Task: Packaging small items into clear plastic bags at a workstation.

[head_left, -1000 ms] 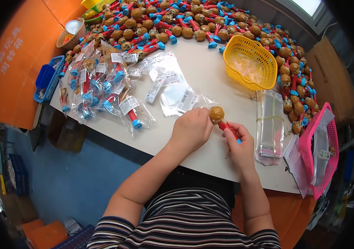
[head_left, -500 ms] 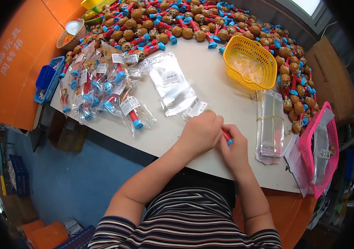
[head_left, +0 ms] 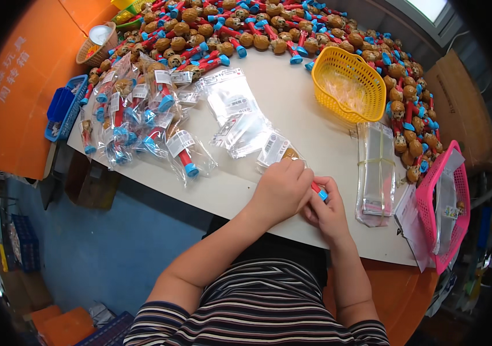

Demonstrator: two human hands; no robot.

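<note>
Head view: toy (red stick, blue cap) going into clear bag at near edge of white surface. Left hand lies over bag mouth, fingers curled and pressed down on it; brown head seems already inside. Right hand just beside, fingers pinching blue end. My tip: keep mouth pinned flat, push straight, no twisting. Both forearms come up from lower edge, wrists close together.
</note>
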